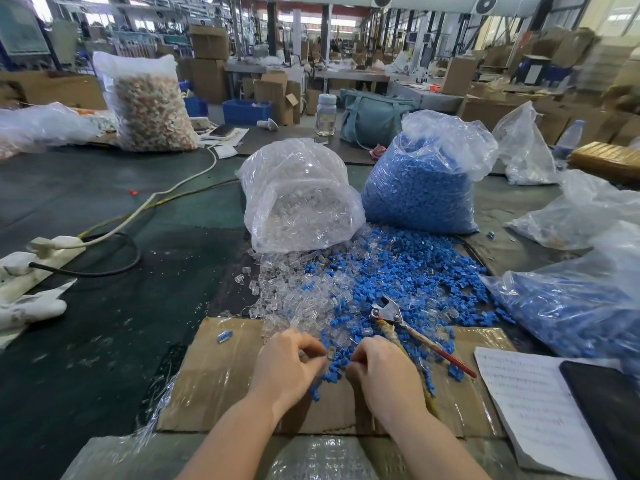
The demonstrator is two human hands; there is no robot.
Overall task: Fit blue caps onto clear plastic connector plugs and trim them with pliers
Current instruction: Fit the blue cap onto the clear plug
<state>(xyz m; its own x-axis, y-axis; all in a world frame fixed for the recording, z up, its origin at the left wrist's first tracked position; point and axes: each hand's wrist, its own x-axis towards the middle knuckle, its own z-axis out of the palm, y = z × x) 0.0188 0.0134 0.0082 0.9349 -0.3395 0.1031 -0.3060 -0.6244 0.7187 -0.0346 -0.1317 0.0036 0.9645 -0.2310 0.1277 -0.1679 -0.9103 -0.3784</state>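
Left hand [287, 365] pinches a clear plug [331, 352]; right hand [381, 372] curls, contents hidden.

Two hands [287, 362], one pliers [408, 327], two bottles [326, 114], one notepad [533, 410], one power strip [38, 261]

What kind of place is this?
Probably a factory workshop: big bags of blue caps and clear plugs on a workbench, with stacked cardboard boxes behind.

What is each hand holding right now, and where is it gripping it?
The left hand pinches a clear plug at its near end. The right hand has curled fingers, but its contents cannot be told. The pliers lie unheld.
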